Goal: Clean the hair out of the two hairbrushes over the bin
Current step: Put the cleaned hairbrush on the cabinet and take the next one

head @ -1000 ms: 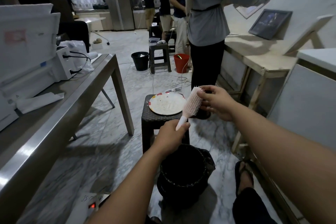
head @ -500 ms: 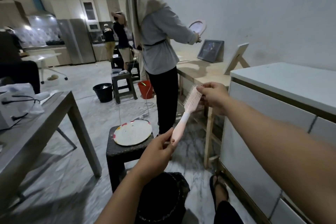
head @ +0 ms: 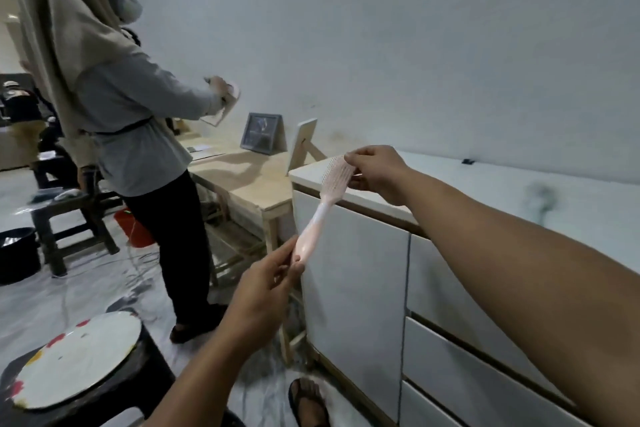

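A pale pink hairbrush (head: 322,208) is held up slanted in front of a white cabinet. My left hand (head: 265,291) pinches the end of its handle from below. My right hand (head: 375,172) grips the bristle head at the top with fingertips. I cannot make out any hair on the bristles. The bin under my hands is out of view, and no second hairbrush shows.
A white cabinet (head: 363,288) with drawers stands right behind the brush. A dark stool (head: 114,388) at lower left carries a white plate (head: 76,359). A person (head: 138,156) stands at a wooden table (head: 242,177). A black bucket (head: 17,253) sits far left. My sandalled foot (head: 308,402) is below.
The view swung up and to the right, so the black bin under my hands dropped out of sight. Both hands raised the brush, and my left hand slid to the handle's end.
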